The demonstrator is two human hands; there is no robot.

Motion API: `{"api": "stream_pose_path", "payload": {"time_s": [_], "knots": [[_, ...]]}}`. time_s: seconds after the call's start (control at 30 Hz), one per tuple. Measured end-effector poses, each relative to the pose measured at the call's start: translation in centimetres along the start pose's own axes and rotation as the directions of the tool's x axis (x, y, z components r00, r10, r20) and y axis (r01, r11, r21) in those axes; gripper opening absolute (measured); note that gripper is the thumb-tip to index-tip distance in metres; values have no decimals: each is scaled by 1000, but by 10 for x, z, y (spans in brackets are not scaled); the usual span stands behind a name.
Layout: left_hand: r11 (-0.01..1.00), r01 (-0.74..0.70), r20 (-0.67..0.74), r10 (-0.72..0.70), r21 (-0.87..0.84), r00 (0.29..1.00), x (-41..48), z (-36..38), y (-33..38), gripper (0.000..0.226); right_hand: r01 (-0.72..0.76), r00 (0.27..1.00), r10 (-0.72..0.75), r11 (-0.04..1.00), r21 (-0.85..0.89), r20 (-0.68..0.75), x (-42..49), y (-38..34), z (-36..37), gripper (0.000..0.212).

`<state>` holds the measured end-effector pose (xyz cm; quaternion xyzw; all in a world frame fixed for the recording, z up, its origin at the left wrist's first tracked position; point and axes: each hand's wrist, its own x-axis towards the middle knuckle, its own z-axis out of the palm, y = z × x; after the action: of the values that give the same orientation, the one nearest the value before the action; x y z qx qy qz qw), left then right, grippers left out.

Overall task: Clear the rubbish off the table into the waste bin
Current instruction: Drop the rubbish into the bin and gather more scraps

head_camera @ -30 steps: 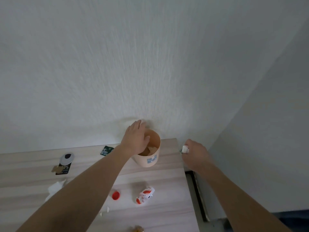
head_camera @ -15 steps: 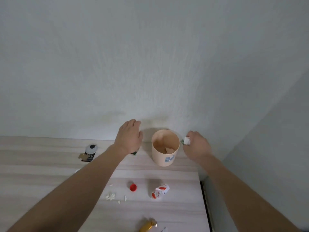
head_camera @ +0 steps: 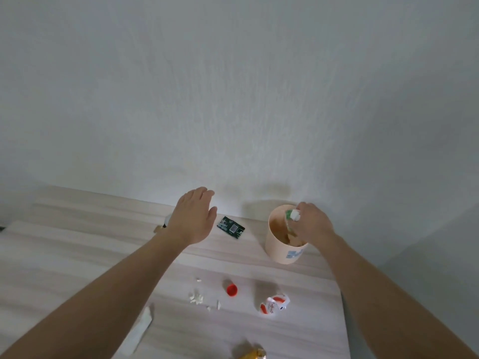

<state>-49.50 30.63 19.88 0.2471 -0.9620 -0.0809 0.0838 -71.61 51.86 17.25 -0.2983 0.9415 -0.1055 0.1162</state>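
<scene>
A small peach waste bin [head_camera: 278, 251] stands at the table's far right, with scraps inside. My right hand [head_camera: 312, 224] hovers over its rim, pinching a small white and green piece of rubbish [head_camera: 292, 215]. My left hand [head_camera: 193, 220] floats open, palm down, left of the bin, just beside a green circuit card [head_camera: 230, 227]. Nearer me on the wooden table [head_camera: 64, 255] lie a red bottle cap [head_camera: 231, 290], a crumpled red and white wrapper [head_camera: 274, 304], white crumbs [head_camera: 197, 298], a white paper strip [head_camera: 137, 332] and a gold wrapper [head_camera: 252, 354].
A white wall runs right behind the table. The table's right edge [head_camera: 343, 320] drops off just past the bin, with grey floor beyond. A small object [head_camera: 162, 226] is partly hidden behind my left wrist.
My left hand has left the bin and moved left, open. My right hand has carried the white and green piece from beside the bin to over its opening. The view has shifted.
</scene>
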Motion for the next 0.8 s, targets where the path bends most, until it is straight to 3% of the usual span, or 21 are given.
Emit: {"api": "stream_pose_path", "payload": {"time_s": [0.33,0.8], "knots": [[999,37,35,-37,2,999,16,10,-26,45,88,991,-83,995,-50,106,29,-7,22,56],[999,44,28,-44,-19,999,7,3,-13,44,136,975,-173,959,-249,-136,-9,-17,-17,50]]}}
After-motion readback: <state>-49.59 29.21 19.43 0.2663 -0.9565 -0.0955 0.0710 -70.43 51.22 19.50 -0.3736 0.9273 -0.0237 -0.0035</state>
